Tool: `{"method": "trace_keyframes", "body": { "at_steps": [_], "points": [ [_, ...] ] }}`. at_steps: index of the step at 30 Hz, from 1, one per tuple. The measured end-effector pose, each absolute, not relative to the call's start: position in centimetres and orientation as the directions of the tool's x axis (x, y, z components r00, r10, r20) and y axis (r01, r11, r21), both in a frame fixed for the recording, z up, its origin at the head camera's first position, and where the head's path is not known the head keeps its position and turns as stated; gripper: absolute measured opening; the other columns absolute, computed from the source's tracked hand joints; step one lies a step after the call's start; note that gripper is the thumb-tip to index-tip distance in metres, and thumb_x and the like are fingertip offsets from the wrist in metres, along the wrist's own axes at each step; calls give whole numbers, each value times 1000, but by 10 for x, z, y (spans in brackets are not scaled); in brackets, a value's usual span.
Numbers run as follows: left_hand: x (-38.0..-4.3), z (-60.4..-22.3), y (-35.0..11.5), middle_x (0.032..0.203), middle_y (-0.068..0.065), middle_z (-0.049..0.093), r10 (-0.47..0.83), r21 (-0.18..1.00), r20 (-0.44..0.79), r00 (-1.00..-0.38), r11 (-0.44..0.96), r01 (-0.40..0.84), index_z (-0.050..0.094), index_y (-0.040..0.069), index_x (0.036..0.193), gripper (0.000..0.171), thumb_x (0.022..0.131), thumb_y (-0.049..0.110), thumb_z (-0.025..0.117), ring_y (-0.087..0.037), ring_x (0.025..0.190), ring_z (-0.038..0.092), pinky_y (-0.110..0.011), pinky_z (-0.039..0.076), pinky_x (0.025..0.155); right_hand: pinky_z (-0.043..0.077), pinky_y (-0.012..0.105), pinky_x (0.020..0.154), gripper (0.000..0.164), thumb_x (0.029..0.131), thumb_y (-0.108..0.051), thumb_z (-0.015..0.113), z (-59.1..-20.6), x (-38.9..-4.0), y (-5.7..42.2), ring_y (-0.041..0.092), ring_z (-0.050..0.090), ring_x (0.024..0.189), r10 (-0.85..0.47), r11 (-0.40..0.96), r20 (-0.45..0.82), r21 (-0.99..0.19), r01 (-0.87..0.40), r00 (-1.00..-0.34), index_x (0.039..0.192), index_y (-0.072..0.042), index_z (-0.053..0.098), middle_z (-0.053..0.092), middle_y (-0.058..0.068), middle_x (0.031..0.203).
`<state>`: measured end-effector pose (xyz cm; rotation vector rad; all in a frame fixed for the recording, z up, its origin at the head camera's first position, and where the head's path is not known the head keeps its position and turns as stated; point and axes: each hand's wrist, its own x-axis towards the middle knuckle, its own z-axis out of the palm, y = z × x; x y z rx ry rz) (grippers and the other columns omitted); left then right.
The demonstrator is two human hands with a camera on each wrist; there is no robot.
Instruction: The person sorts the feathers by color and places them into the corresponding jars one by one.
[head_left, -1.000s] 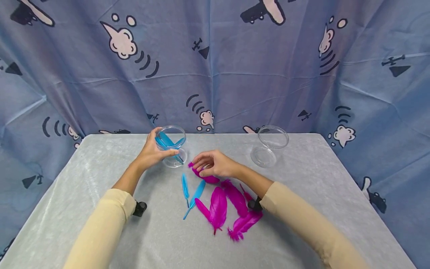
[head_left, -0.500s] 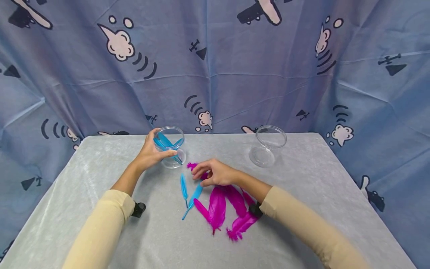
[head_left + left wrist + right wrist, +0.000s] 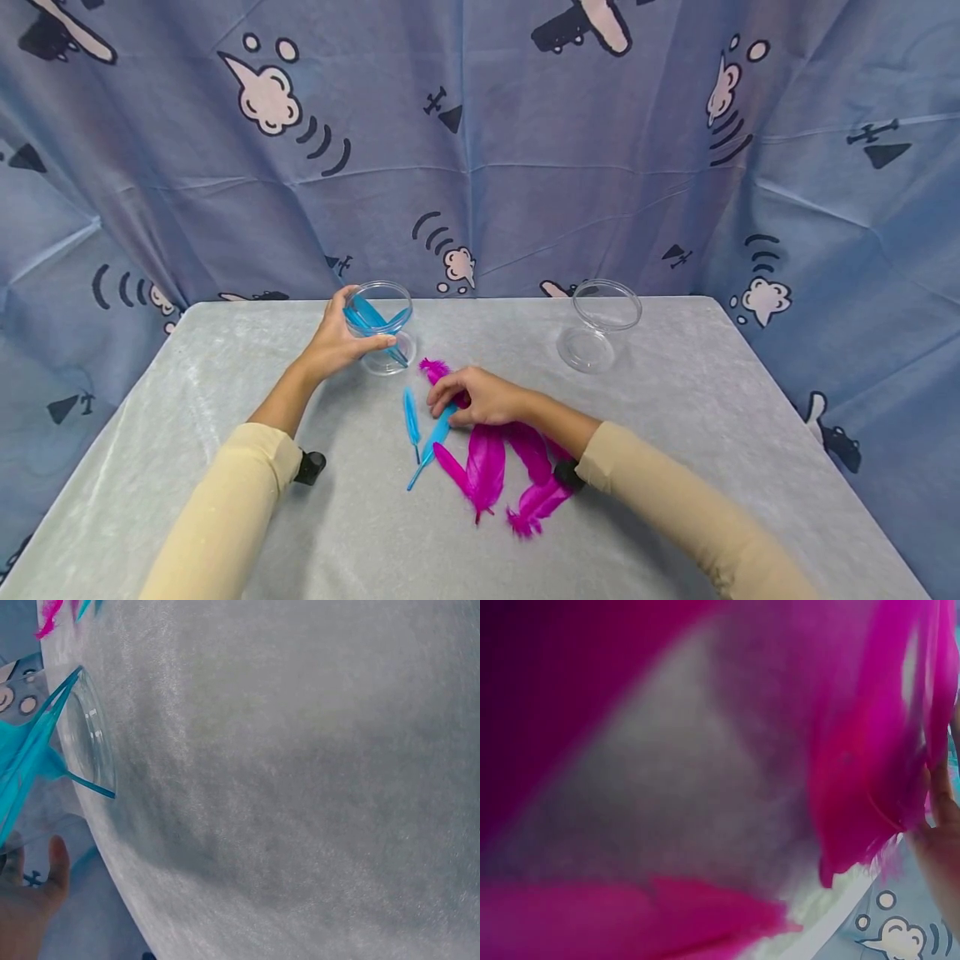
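Note:
My left hand grips a clear plastic jar, thumb across its near side. Several blue feathers lean inside, and the left wrist view shows their quills reaching down toward the jar's base. My right hand is low over the loose feathers, fingers bent and thumb apart from them. Its fingertips straddle the upper end of a blue feather. A magenta feather lies partly hidden behind that hand. Large blurred magenta feathers fill much of the right wrist view.
A smaller blue feather lies left of the right hand. Several magenta feathers spread nearer me, some under the right forearm. A second clear jar stands at the back right of the grey-covered table. A patterned blue curtain hangs behind.
My right hand has moved nearer me, from over the rear magenta feather to the top of the blue feather. My left hand and its jar stay in place.

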<state>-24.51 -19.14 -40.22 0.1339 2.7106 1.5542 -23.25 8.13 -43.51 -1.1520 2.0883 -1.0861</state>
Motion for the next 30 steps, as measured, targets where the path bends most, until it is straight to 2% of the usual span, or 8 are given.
{"method": "trace_keyframes", "body": {
  "at_steps": [7, 19, 24, 30],
  "points": [
    [-245, -402, -192, 158, -23, 17, 78, 863, 27, -997, 502, 62, 11, 9, 157, 105, 82, 26, 83, -40, 144, 23, -56, 25, 115, 50, 27, 91, 33, 80, 12, 68, -437, -230, 79, 14, 68, 97, -864, 326, -43, -808, -491, -502, 113, 3, 68, 74, 8, 99],
    [-246, -403, -192, 158, -23, 17, 77, 861, 26, -997, 505, 62, 11, 9, 157, 105, 82, 27, 83, -39, 145, 23, -56, 25, 116, 51, 28, 84, 30, 80, 12, 67, -437, -229, 76, 11, 66, 89, -842, 362, -52, -791, -492, -537, 109, 1, 69, 73, 3, 89],
    [-246, -403, -191, 158, -23, 17, 82, 862, 26, -996, 502, 64, 11, 10, 157, 106, 82, 28, 83, -39, 145, 22, -56, 25, 115, 50, 26, 80, 28, 82, 10, 65, -433, -230, 76, 13, 64, 87, -842, 358, -59, -805, -474, -536, 108, 2, 69, 72, 3, 83],
    [-246, -403, -192, 157, -23, 18, 82, 862, 32, -996, 503, 69, 12, 9, 157, 106, 81, 28, 84, -39, 144, 23, -55, 25, 116, 49, 24, 71, 28, 84, 12, 64, -427, -233, 78, 8, 58, 80, -850, 323, -64, -847, -422, -523, 111, 7, 66, 71, 8, 84]
  ]
}}
